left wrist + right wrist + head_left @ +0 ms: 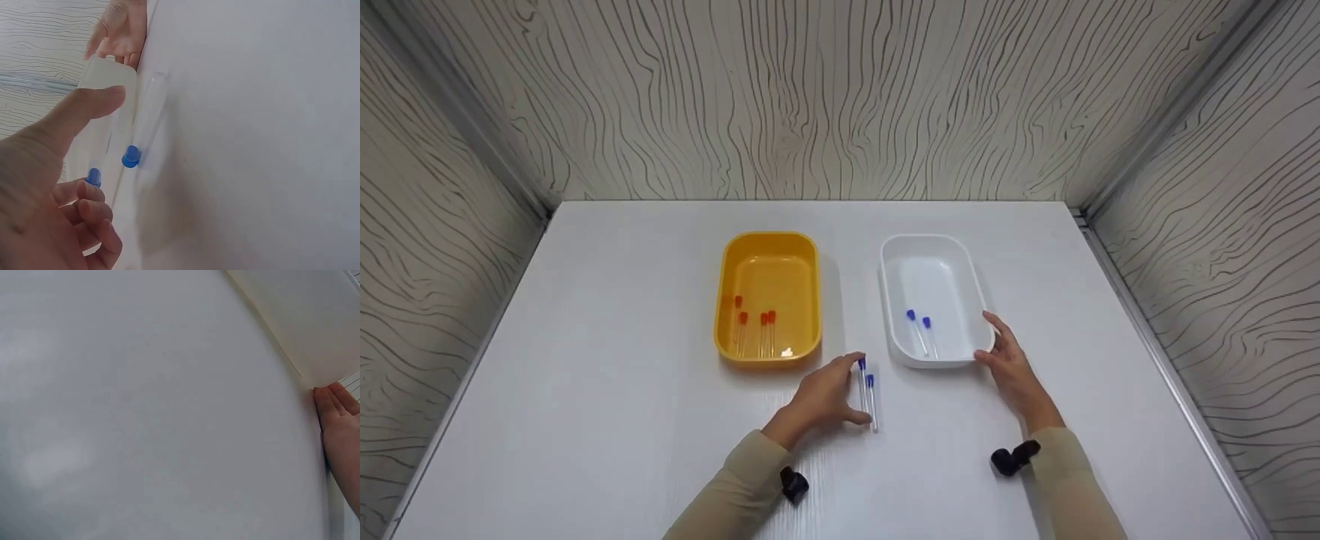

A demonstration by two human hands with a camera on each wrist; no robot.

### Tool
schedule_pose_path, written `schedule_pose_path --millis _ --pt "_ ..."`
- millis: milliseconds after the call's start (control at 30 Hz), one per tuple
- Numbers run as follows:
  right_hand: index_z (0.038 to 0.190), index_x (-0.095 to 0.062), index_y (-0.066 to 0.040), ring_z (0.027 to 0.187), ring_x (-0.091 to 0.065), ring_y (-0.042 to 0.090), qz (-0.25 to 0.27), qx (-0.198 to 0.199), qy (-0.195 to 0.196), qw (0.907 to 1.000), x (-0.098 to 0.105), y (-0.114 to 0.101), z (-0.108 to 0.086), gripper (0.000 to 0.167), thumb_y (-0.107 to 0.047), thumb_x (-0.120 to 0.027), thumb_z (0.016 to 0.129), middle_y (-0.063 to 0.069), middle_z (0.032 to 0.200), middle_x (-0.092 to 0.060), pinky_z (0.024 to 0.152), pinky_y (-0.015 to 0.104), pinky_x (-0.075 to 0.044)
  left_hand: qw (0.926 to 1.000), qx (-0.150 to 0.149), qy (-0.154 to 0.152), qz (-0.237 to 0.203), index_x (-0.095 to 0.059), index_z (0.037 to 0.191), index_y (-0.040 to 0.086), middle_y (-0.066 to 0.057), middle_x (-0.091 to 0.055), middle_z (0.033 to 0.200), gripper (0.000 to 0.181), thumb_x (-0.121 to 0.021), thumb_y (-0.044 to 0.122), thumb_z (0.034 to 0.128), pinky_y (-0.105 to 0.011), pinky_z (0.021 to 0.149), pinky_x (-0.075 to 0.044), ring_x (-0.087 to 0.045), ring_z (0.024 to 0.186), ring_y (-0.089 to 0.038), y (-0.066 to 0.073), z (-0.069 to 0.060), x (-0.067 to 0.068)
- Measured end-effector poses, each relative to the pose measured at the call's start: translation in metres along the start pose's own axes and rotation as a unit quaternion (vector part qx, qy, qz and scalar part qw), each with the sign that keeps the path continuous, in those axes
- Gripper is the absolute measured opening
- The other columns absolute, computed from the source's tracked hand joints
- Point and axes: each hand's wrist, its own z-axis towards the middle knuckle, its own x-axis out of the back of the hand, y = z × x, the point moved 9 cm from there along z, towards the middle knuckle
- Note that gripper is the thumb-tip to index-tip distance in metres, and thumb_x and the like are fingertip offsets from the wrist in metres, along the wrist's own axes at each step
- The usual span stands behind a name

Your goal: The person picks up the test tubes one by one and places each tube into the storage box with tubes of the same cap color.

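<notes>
My left hand (826,391) pinches a clear test tube with a blue cap (862,364) near its two ends, thumb at the bottom and fingertips at the cap. Close on its right lies a second blue-capped test tube (871,401), whose cap (131,156) also shows in the left wrist view. At the near right corner of the white tray (889,322), my right hand (1011,369) grips the rim, thumb in front and fingers along the side. Two blue-capped tubes (917,332) lie inside that tray, towards its near end.
A yellow tray (769,361) stands to the left of the white one, with several red-capped tubes (742,330) in its near half. Both trays rest on a white table (607,300). Wood-patterned panels (810,97) rise behind it and at both sides.
</notes>
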Motion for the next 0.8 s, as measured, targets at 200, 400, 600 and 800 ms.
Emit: schedule_pose_path --millis 200,400,600,800 --pt "0.154 -0.015 -0.023 0.146 -0.025 0.03 0.006 0.003 -0.008 0.9999 -0.002 -0.002 -0.001 0.077 0.0 -0.056 0.093 0.015 0.164 -0.01 0.098 0.005 -0.042 0.9998 -0.012 0.002 -0.016 -0.039 0.145 0.018 -0.009 -0.063 0.124 0.095 -0.088 0.035 0.0659 -0.037 0.098 -0.052 -0.061 0.101 -0.019 0.011 0.002 0.01" --pt "0.154 -0.014 -0.023 0.147 -0.024 0.031 0.007 0.007 -0.013 0.9999 -0.003 -0.002 -0.001 0.077 0.002 -0.054 0.093 0.015 0.164 -0.009 0.099 0.005 -0.041 0.9996 -0.003 -0.005 -0.027 -0.036 0.147 0.023 -0.009 -0.062 0.128 0.095 -0.087 0.037 0.0678 -0.035 0.097 -0.054 -0.062 0.106 -0.02 0.018 0.004 0.018" --pt "0.154 -0.015 -0.022 0.133 -0.041 0.007 0.007 0.004 -0.01 0.9999 -0.001 -0.001 0.0 0.076 0.003 -0.053 0.093 0.016 0.163 -0.011 0.098 0.007 -0.043 0.9996 -0.009 -0.002 -0.028 -0.036 0.147 0.023 -0.009 -0.062 0.127 0.093 -0.085 0.038 0.0699 -0.033 0.094 -0.056 -0.063 0.106 -0.022 0.029 0.008 0.026" --pt "0.154 -0.015 -0.02 0.128 -0.046 0.0 0.008 0.008 -0.012 0.9999 -0.001 -0.001 0.0 0.076 0.004 -0.053 0.093 0.016 0.163 -0.011 0.098 0.008 -0.044 0.9998 -0.016 0.006 -0.01 -0.034 0.148 0.023 -0.009 -0.064 0.12 0.095 -0.084 0.042 0.0698 -0.032 0.088 -0.056 -0.06 0.097 -0.018 0.039 0.014 0.031"
